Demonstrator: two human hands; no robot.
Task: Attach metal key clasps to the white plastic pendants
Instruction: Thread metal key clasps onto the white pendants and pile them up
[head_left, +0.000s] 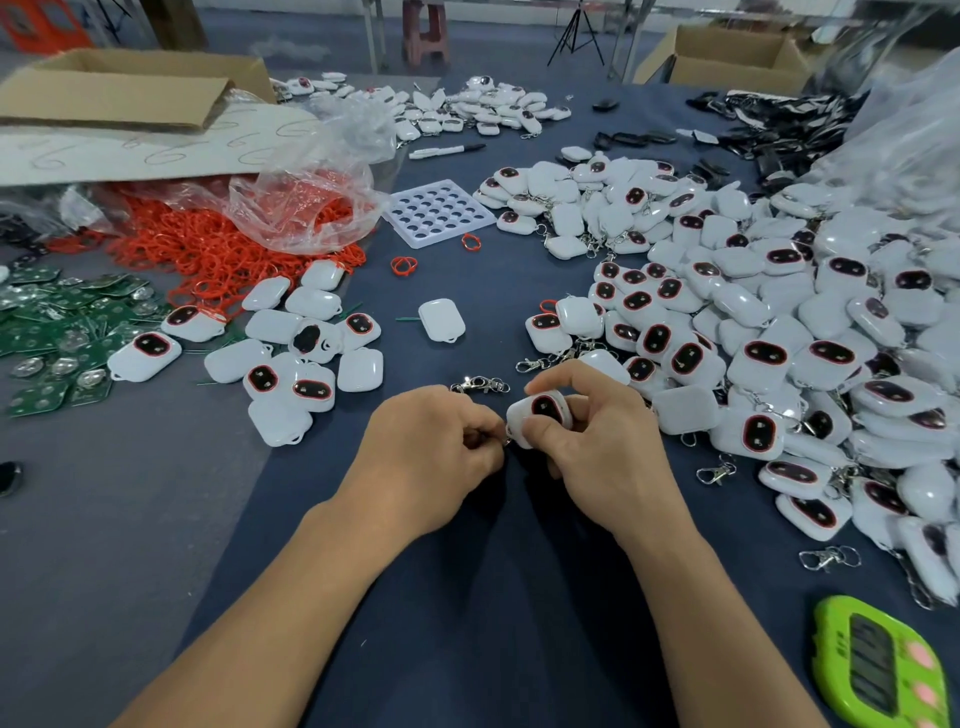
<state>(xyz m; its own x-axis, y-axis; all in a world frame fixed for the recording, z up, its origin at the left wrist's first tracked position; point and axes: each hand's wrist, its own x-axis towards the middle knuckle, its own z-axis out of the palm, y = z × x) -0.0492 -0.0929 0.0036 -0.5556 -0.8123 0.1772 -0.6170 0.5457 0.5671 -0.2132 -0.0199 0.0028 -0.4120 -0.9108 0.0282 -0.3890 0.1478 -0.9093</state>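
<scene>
While the two hands are meeting above the near middle of the dark blue cloth (467, 597), the right hand (597, 447) is gripping one white pendant (540, 413) between thumb and curled fingers. It is turning the pendant's loop corner toward the left hand (436, 441), probably for threading. The left hand is pinching something small and metallic, likely a key clasp (507, 442), almost wholly hidden. The pendant is showing a rounded white shell and a dark oval window rimmed in red. A spare clasp (480, 385) is lying just beyond the knuckles, and a heap of pendants (779, 338) is spreading to the right.
</scene>
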